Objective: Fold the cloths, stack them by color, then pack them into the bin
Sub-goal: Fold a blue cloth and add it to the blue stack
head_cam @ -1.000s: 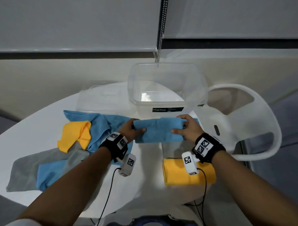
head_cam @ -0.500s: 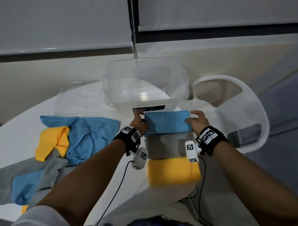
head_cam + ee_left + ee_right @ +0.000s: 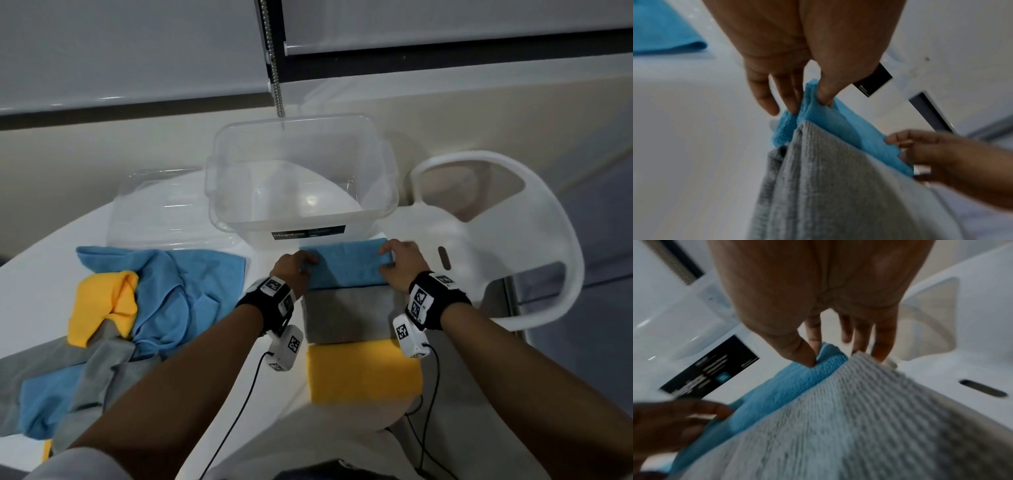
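Note:
A folded blue cloth lies on the white table just in front of the clear bin. My left hand pinches its left end between thumb and fingers. My right hand pinches its right end the same way. A folded grey cloth lies right behind the blue one, nearer me, and a folded yellow cloth lies nearer still. The bin holds no cloths.
A heap of unfolded blue, yellow and grey cloths covers the table's left side. The bin's clear lid lies left of the bin. A white chair back stands at the right, close to my right hand.
Both hands carried the folded blue cloth away from me and set it down against the bin's front, beyond the grey one. The view shifted, so the grey folded cloth shows.

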The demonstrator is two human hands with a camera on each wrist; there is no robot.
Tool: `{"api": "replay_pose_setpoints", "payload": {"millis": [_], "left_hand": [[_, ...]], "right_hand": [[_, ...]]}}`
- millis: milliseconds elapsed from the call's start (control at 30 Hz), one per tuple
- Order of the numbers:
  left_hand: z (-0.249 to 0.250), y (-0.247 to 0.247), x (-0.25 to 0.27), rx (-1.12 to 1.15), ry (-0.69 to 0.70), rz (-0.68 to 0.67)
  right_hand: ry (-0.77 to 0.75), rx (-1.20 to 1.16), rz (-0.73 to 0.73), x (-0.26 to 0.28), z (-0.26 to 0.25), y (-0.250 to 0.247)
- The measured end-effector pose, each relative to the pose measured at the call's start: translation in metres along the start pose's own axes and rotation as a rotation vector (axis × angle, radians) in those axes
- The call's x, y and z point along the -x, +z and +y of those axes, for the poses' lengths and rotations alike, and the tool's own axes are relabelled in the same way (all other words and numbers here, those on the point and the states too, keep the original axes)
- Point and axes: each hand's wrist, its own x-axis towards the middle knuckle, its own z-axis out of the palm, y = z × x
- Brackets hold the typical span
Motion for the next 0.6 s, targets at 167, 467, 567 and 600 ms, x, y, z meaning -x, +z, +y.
{"api": "replay_pose_setpoints", "payload": {"millis": [167,467,567,600], "left_hand": [[0.01,0.002,0.009,-0.451,0.233,0.094],[0.008,0.011,0.002,-0.456,0.197,-0.092],[0.007,0.008,0.004,-0.458,0.19,-0.115],[0.005,0.006,0.006,-0.465,0.193,-0.11]], "right_hand": [[-0.287,0.433,0.051,0.007,-0.002,0.006],[-0.196,0.456,-0.054,0.007,0.002,0.013],[-0.175,0.474,-0.075,0.007,-0.002,0.011],[-0.164,0.477,-0.089,0.007,-0.004,0.01]]}}
